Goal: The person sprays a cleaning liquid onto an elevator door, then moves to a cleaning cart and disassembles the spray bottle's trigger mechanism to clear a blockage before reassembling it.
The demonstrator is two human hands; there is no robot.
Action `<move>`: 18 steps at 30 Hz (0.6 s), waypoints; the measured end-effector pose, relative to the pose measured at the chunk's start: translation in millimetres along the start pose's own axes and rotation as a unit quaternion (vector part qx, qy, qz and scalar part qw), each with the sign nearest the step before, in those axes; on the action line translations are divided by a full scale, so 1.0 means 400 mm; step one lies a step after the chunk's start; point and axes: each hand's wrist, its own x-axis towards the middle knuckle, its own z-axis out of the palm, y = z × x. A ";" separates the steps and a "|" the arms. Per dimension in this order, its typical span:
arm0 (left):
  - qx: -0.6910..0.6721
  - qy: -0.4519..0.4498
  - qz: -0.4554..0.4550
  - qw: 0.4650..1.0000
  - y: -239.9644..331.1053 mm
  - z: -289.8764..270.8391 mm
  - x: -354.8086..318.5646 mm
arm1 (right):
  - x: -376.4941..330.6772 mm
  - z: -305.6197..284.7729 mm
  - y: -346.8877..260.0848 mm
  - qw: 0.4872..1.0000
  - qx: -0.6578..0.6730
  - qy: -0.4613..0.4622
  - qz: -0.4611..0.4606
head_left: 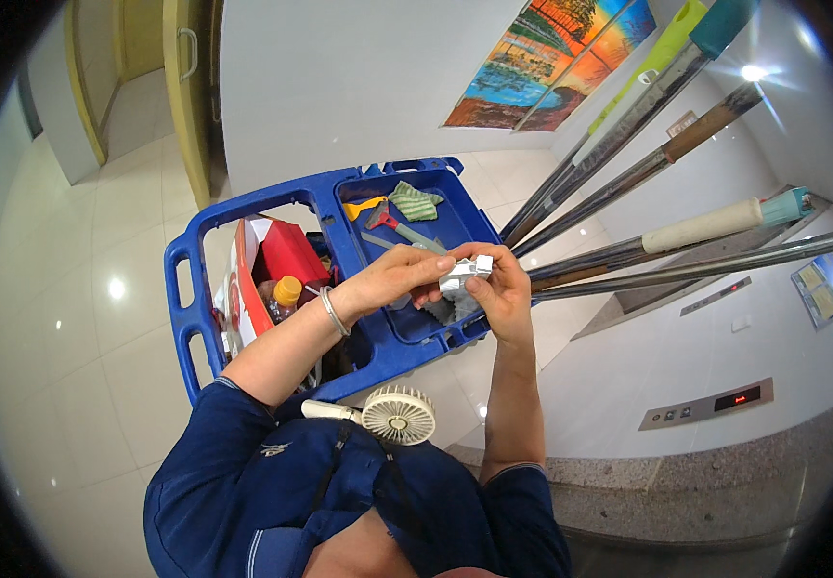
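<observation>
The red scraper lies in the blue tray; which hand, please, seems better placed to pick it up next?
Probably the left hand: it is nearer the red scraper, while the right hand is farther to the right. Both hands are on the small white item, so the left would first need freeing.

**Red-lit displays and small emblems, wording too small to read**

On the right wall, a metal elevator call panel (705, 405) carries a dark display (738, 398) with glowing red characters. Another narrow metal panel (716, 296) on the wall shows a smaller red-lit indication. A wall notice (818, 292) near the right edge bears print too small to make out. The lime-green pole handle (649, 76) has a round whitish mark. A small pale emblem sits on the navy top (291, 482), and a red graphic, partly visible, on the red-and-white bag (242, 275).
</observation>
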 end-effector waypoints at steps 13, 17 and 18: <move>-0.074 0.041 -0.026 0.996 -0.017 -0.006 -0.006 | -0.024 0.023 0.073 0.995 -0.007 0.083 0.045; -0.005 0.077 0.007 0.997 -0.040 -0.017 0.000 | -0.015 0.040 0.079 0.980 0.058 0.176 0.078; 0.086 0.126 0.081 0.985 -0.035 -0.006 0.001 | -0.015 0.039 0.083 0.975 0.051 0.209 0.059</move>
